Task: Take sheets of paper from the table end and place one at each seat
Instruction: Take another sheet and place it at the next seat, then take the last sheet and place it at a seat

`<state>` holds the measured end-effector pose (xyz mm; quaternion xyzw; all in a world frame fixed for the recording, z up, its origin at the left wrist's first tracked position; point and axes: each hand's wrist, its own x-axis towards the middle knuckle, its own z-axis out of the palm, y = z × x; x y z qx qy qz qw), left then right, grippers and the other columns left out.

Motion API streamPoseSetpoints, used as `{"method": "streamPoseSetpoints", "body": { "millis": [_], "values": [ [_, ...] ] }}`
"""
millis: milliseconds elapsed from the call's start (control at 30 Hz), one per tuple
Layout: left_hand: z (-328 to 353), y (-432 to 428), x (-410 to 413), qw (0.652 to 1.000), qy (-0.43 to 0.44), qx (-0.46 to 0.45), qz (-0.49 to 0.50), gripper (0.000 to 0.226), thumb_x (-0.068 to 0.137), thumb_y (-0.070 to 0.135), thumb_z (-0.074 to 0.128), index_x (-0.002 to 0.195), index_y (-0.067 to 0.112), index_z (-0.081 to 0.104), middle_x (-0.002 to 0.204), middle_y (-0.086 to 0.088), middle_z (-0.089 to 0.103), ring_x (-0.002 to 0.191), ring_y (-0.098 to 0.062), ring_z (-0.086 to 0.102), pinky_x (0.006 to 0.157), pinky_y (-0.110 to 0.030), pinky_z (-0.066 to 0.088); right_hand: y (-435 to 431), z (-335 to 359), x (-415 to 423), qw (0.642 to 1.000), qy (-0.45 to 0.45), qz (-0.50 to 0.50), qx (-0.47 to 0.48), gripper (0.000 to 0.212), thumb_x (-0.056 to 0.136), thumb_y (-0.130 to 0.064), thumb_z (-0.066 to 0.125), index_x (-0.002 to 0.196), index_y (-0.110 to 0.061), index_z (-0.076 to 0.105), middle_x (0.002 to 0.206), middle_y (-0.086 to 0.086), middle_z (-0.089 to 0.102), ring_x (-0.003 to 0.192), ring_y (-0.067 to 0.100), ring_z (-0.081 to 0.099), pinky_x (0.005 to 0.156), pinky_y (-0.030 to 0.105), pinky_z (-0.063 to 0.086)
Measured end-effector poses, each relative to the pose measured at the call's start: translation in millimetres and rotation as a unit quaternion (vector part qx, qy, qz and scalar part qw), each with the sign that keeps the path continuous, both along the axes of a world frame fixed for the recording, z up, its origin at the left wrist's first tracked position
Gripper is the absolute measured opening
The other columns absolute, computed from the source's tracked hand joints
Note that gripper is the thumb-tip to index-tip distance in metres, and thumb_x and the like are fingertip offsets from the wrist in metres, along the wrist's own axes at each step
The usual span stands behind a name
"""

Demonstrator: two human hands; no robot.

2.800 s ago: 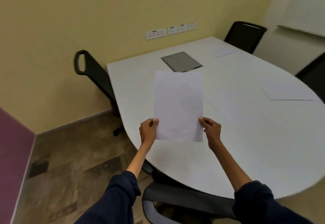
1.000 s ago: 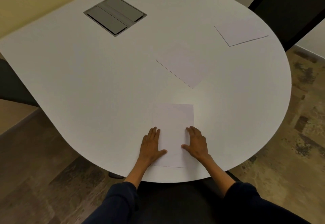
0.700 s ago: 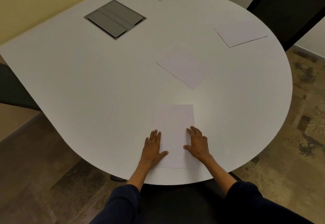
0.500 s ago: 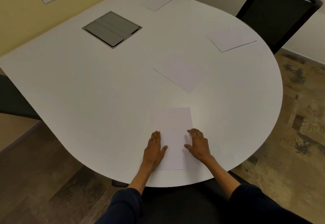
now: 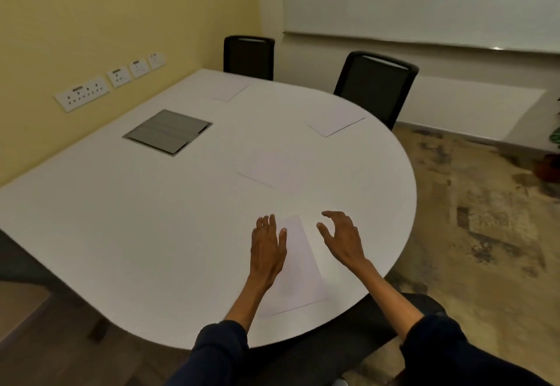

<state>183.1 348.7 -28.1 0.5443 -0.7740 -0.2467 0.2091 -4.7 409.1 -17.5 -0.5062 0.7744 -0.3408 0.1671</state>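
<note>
Sheet point(image 5: 298, 264) lies flat at the counter's point(image 5: 151, 234) near edge, squared up, prob. to face that seat. Left hand point(image 5: 268, 249) fingers straight, right hand point(image 5: 342, 240) fingers loosely curled, both grasping nothing. Spare paper point(image 5: 272, 170) waits mid-counter.

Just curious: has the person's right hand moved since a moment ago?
Yes. The right hand has shifted rightward off the nearest sheet; it is now beside the sheet's right edge.

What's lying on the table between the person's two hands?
A sheet of paper, flat on the table between left hand and right hand; head view.
</note>
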Motion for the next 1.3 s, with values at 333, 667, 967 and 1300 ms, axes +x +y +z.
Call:
{"method": "streamPoseSetpoints", "body": {
  "millis": [333, 667, 967, 1300],
  "values": [
    [79, 22, -71, 0.985, 0.090, -0.144, 0.022, 0.051, 0.102, 0.033, 0.042, 0.146, 0.008, 0.039, 0.153, -0.011, 0.040, 0.143, -0.024, 0.035, 0.117, -0.036, 0.033, 28, 75, -57, 0.988, 0.017, -0.049, -0.142, 0.046, 0.097, -0.044, 0.052, 0.136, -0.020, 0.051, 0.140, 0.003, 0.054, 0.132, 0.020, 0.047, 0.107, 0.042, 0.039],
    [99, 52, -182, 0.982, 0.060, -0.176, 0.044, 0.060, 0.103, 0.033, 0.037, 0.154, 0.007, 0.019, 0.160, -0.011, 0.023, 0.150, -0.022, 0.019, 0.124, -0.034, 0.015, 48, 94, -180, 0.984, 0.008, -0.006, -0.179, 0.053, 0.097, -0.044, 0.050, 0.146, -0.024, 0.041, 0.150, 0.002, 0.046, 0.136, 0.023, 0.044, 0.111, 0.047, 0.033],
    [103, 71, -279, 0.976, 0.057, -0.181, 0.107, 0.065, 0.102, 0.035, 0.038, 0.154, 0.006, 0.013, 0.163, -0.011, 0.014, 0.152, -0.021, 0.010, 0.123, -0.041, 0.019, 46, 104, -286, 0.983, 0.031, 0.024, -0.179, 0.052, 0.097, -0.046, 0.048, 0.144, -0.023, 0.043, 0.149, 0.003, 0.047, 0.136, 0.023, 0.043, 0.110, 0.047, 0.033],
    [85, 12, -325, 0.973, 0.071, -0.133, 0.177, 0.066, 0.102, 0.040, 0.036, 0.156, 0.011, 0.010, 0.164, -0.008, 0.009, 0.151, -0.021, 0.011, 0.123, -0.038, 0.018, -24, 84, -334, 0.986, -0.004, 0.057, -0.159, 0.052, 0.097, -0.046, 0.049, 0.143, -0.021, 0.044, 0.147, 0.003, 0.048, 0.134, 0.022, 0.044, 0.109, 0.046, 0.034]
  ]
}}
